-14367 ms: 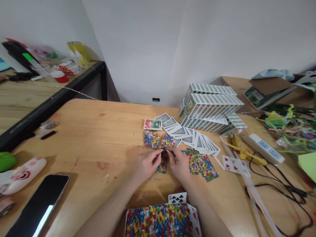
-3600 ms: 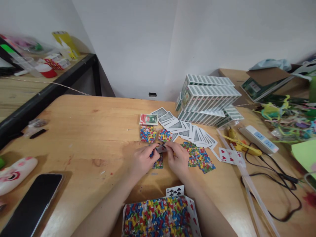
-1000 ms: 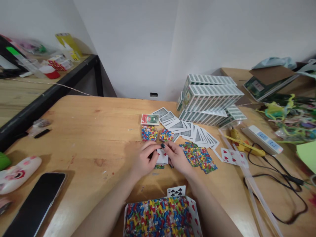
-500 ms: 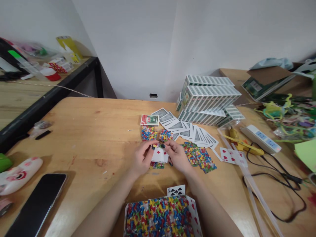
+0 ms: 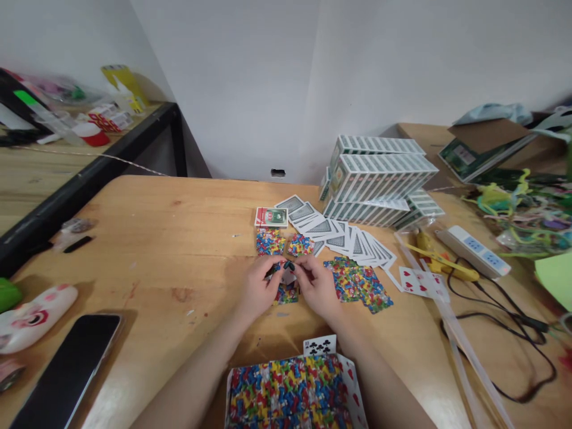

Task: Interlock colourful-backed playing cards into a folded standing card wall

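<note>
Nearest me, a rectangular block faced with multicoloured patterned playing cards (image 5: 288, 393) sits on the brown wooden tabletop (image 5: 179, 238); a white ten-of-clubs card (image 5: 319, 345) projects at its far edge. Beyond, the left hand (image 5: 261, 283) and right hand (image 5: 317, 286) pinch a small white-faced paper card (image 5: 289, 277) between them, fingers largely hiding its shape. Loose multicoloured cards (image 5: 363, 286) lie just right of the right hand. Farther off: a red-and-green rectangular card box (image 5: 271, 217), spread grey-backed cards (image 5: 337, 236), then stacked green-and-white striped cartons (image 5: 386, 176).

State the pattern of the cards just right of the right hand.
The cards: busy red, blue, yellow and green print (head view).
</note>
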The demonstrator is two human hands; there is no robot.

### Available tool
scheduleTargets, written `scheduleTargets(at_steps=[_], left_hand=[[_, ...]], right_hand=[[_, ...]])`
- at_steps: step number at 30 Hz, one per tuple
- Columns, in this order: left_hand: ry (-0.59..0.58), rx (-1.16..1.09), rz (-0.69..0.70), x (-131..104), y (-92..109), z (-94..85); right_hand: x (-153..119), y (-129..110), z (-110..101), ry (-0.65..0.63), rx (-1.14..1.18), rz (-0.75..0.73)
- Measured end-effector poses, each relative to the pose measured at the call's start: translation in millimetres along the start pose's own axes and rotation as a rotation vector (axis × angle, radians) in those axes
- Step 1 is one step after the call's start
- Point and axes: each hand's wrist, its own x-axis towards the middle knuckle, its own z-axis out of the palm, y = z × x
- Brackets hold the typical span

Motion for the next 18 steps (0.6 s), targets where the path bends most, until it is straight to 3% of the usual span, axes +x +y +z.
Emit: scheduleTargets(at_steps=[8, 18], left_hand=[[-0.007, 0.005, 0.007, 0.9, 2.6, 1.7], [0.021, 0.038, -0.093, 2.1, 7.3, 7.3]], right_hand=[[0.2, -0.6, -0.8, -0.121, 0.096, 0.058], [0.8, -3.5, 2.7, -0.097, 0.179, 0.191]])
